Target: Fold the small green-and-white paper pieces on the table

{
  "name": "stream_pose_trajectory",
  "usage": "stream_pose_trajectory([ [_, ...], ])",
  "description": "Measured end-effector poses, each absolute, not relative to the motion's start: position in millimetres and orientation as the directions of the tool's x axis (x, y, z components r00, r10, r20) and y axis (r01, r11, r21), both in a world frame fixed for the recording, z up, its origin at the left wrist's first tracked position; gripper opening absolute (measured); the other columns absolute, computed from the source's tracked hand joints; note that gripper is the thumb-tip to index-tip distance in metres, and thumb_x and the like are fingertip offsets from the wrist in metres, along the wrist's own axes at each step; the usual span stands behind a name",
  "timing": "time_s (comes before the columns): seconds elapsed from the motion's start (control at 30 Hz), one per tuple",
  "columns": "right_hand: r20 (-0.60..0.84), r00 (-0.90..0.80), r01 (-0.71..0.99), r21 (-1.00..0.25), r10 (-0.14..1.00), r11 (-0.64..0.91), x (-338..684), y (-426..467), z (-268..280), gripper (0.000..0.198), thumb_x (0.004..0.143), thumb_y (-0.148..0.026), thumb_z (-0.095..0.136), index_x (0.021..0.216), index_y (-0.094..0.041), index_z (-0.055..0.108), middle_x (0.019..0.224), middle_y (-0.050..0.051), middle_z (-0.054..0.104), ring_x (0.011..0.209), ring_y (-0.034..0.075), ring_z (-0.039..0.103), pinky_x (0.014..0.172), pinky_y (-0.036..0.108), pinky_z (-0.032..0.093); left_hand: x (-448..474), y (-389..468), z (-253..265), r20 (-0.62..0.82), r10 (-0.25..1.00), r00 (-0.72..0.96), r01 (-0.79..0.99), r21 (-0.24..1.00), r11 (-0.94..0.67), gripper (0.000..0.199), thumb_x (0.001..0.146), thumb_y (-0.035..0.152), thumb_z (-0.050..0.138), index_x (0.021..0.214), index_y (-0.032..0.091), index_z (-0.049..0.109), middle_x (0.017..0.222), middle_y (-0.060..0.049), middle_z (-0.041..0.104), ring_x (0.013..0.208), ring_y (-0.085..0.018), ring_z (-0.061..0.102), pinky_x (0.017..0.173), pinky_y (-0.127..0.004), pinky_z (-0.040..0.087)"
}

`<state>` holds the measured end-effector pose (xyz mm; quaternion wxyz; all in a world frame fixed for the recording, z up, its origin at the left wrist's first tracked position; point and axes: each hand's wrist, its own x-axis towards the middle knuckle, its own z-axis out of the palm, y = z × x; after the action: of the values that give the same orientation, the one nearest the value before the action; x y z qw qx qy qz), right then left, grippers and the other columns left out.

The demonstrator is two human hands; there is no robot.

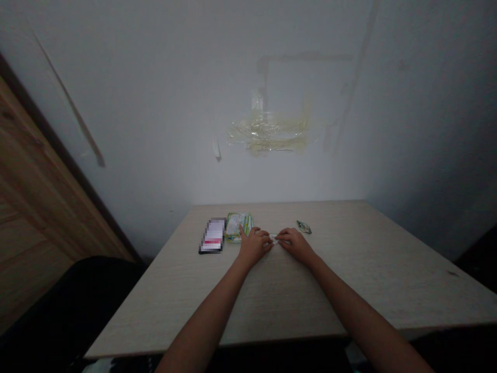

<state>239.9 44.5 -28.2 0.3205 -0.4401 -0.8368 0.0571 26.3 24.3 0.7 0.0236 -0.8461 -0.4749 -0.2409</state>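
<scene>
Between my two hands a small white piece (274, 239), thin and paper-like, lies at the tabletop; its kind is too small to make out. The fingertips of my left hand (253, 247) close on its left side, while the outer fingers are lifted apart. On its right side, my right hand (298, 245) pinches with thumb and fingers. Just behind my left hand rests a green and white printed packet (237, 226), partly covered by the fingers. A small green and dark sachet (304, 227) lies beyond my right hand.
A phone (213, 235) with a lit, blurred screen lies left of the packet on the pale wooden table (349, 290). The table meets a grey wall (155, 103) bearing peeling clear tape (267, 132). A black chair-like shape (77, 300) stands at the left.
</scene>
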Motion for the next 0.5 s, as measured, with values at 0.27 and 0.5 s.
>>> stream_pose_trajectory([
  [0.27,0.481,-0.404,0.697,-0.389,0.778,0.603,238.0,42.6,-26.0,0.020,0.089,-0.023,0.060,0.101,-0.027,0.075,0.103,0.005,0.069,0.099,0.020,0.059,0.092,0.034,0.045,25.0,27.8,-3.4,0.458,0.754,0.471,0.790,0.161,-0.591,0.016,0.089,0.040,0.059,0.096,0.034,0.072,0.118,0.001,0.070,0.122,-0.028,0.050,0.109,-0.075,-0.006],
  [0.5,0.473,-0.395,0.695,-0.407,0.788,0.593,238.0,43.3,-25.9,0.019,0.088,-0.025,0.061,0.100,-0.027,0.075,0.102,0.006,0.069,0.098,0.020,0.060,0.092,0.034,0.045,22.4,26.7,0.1,0.427,0.720,0.547,0.745,0.143,-0.651,0.022,0.094,0.038,0.050,0.107,0.033,0.067,0.110,0.002,0.072,0.124,-0.025,0.048,0.112,-0.069,-0.007],
])
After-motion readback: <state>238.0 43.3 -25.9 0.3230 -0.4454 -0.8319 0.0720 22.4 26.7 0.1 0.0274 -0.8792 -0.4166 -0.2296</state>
